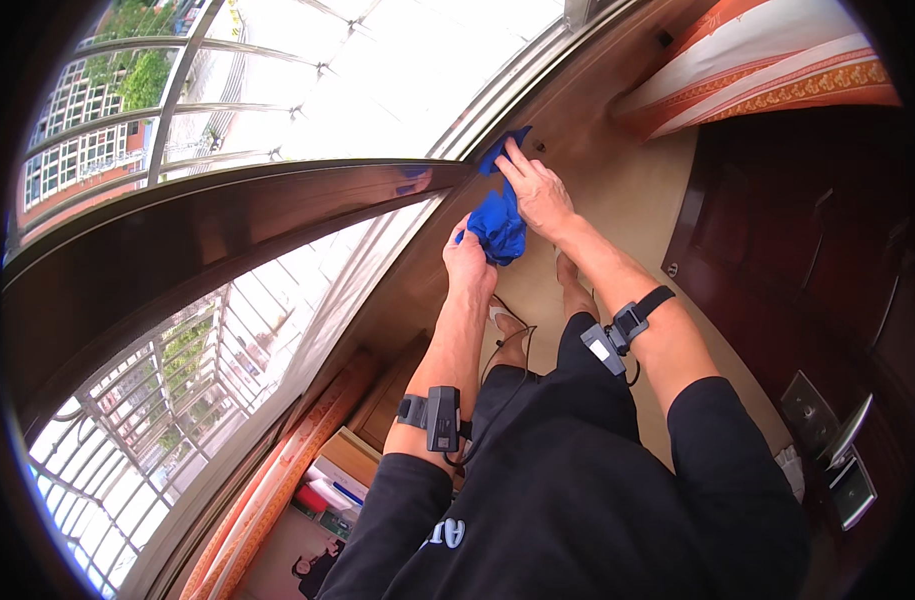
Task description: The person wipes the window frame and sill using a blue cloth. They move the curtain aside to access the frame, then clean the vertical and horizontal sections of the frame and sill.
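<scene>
A bunched blue cloth (496,231) is gripped by my left hand (468,259) just below the window sill. A flap of the same cloth lies under the fingertips of my right hand (536,187), held against the edge of the dark wooden window frame (457,174). Between the two hands the cloth hangs as one strip along my right hand's fingers. The right hand's index and middle fingers are stretched out over the flap, and its thumb is hidden. Dark glossy wood of the frame faintly reflects the blue cloth.
Metal security bars (176,97) stand outside the window. An orange and white curtain (757,67) hangs at upper right, and another curtain (270,487) at lower left. To the right is a dark red wooden door or panel (787,247). Papers and boxes (345,465) sit at lower left.
</scene>
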{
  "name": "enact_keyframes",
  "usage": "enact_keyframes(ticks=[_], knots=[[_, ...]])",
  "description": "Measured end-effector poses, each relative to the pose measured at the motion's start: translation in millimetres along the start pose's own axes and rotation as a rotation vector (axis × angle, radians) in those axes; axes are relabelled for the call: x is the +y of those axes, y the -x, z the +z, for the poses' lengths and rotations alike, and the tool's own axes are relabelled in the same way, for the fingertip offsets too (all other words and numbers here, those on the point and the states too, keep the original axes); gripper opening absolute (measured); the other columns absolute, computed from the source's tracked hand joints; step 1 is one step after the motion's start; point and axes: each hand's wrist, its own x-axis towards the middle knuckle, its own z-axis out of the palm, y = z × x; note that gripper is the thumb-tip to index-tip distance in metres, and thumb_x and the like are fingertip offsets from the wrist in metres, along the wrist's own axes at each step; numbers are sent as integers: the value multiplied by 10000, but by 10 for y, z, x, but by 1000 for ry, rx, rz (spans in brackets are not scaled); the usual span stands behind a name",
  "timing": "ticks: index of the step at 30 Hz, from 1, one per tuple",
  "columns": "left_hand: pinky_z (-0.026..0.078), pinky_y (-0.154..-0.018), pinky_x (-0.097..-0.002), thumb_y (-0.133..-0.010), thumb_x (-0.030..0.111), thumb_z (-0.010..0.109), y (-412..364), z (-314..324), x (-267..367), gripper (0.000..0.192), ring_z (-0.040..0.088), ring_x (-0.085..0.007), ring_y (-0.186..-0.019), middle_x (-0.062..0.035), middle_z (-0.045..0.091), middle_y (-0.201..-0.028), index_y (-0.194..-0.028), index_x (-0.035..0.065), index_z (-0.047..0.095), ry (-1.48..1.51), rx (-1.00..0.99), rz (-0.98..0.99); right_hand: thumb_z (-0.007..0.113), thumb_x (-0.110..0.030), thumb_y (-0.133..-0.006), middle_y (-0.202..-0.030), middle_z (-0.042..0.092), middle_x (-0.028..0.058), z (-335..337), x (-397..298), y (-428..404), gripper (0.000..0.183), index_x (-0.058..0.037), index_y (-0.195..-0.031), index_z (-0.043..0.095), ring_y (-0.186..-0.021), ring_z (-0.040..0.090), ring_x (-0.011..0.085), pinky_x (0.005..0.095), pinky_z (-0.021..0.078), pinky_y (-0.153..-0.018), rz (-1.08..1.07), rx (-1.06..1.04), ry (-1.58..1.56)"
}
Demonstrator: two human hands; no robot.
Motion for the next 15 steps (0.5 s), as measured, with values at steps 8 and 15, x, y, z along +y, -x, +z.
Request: enact_keyframes(ticks=[8, 15], knots=[[614, -837, -386, -1001, 26, 597, -112, -278, 85, 137, 723, -243, -938, -134, 722, -1068, -1115, -29, 649, -90, -101, -20, 536, -50, -888, -1578, 431, 83, 210, -174, 158, 466, -78, -1351, 579, -1039, 611, 285, 411, 505, -912, -26, 8, 90], [617, -855, -411, -1004, 31, 567, -69, -570, 232, 178, 727, -262, -950, -145, 726, -1078, -1146, -28, 655, -77, -131, 19, 533, -72, -886, -1557, 445, 124, 412, -407, 238, 368, -61, -1246, 607, -1032, 612, 292, 411, 500, -903, -41, 33, 74]])
